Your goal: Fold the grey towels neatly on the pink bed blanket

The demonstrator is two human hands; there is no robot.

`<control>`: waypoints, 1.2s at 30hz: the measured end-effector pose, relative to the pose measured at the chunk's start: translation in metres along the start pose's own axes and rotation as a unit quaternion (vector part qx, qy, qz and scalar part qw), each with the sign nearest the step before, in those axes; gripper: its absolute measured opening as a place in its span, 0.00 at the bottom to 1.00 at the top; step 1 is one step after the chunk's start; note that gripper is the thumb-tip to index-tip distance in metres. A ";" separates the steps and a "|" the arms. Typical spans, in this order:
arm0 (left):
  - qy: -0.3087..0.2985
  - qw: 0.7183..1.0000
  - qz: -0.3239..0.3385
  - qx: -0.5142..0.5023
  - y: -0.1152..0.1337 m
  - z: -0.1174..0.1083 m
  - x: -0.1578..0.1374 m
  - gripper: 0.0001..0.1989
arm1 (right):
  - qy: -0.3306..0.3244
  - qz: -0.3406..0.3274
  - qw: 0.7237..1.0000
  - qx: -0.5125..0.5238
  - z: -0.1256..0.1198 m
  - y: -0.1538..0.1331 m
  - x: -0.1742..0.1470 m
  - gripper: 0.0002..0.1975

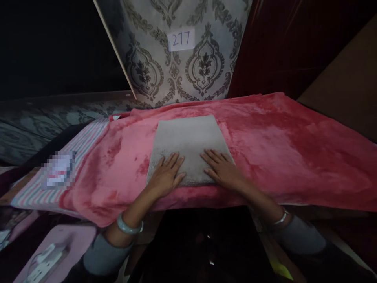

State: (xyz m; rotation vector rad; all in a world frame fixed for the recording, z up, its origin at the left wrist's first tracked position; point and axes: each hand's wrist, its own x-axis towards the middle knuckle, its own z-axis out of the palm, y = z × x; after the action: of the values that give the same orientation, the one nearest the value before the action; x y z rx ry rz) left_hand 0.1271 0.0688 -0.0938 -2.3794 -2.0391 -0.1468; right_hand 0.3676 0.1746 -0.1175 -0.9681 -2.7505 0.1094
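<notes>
A grey folded cloth (188, 135), soft and towel-like, lies flat as a near square on the pink-red plush blanket (279, 145). On its front left part my left hand (166, 175) rests palm down, fingers spread. Opposite, my right hand (220, 169) lies flat on the front right part, its fingers also stretched out. Neither hand grips the cloth. Its underside is hidden.
A striped cloth (91, 135) shows past the blanket's left end, with a blurred-out item (59, 171) on it. At lower left, a white power strip (48, 263) sits on a pink stool (78, 236). Behind are patterned wallpaper (173, 86), a dark screen (59, 47) and a dark red panel (273, 47).
</notes>
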 end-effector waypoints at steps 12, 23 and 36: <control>0.052 0.995 -0.078 0.023 -0.036 0.002 -0.034 0.29 | 0.116 0.134 0.981 0.083 0.011 0.044 -0.061 0.29; 0.161 0.983 0.085 0.011 0.017 0.009 -0.040 0.20 | 0.220 0.162 0.954 0.127 0.019 0.037 -0.071 0.31; 0.109 0.985 0.127 0.043 0.034 0.001 -0.017 0.18 | 0.229 0.180 0.936 0.197 0.019 0.035 -0.077 0.31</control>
State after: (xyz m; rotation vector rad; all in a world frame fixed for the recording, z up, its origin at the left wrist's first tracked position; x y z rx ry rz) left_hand 0.1581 0.0468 -0.0937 -2.4206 -1.6008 -0.2954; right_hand 0.4426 0.1539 -0.1553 -1.1875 -2.0067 0.4188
